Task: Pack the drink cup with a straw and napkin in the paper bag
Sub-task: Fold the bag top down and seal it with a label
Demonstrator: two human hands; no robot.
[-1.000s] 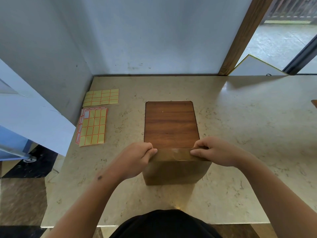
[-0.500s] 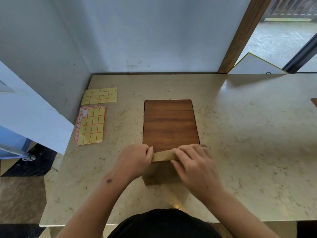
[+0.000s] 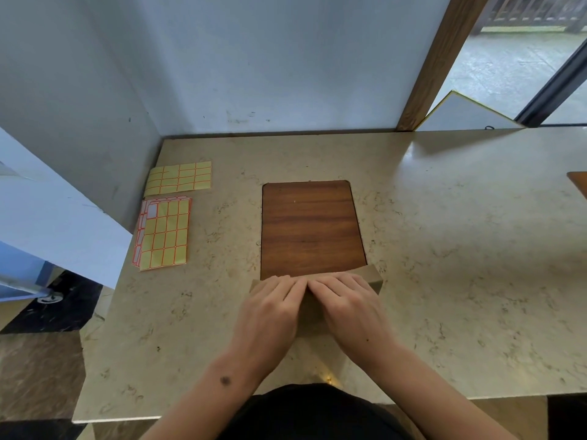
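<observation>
From the head view, the paper bag stands on the marble table at the near edge of a wooden board. The left hand and right hand lie flat, fingers extended, side by side on its folded top, fingertips touching. Two label sheets lie well apart to the left.

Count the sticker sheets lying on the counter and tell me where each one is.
2 in plain view, both at the counter's far left: one yellow sheet nearer the wall, and one just in front of it, topping a small stack; edges beneath show more sheets, too hidden to count.
</observation>
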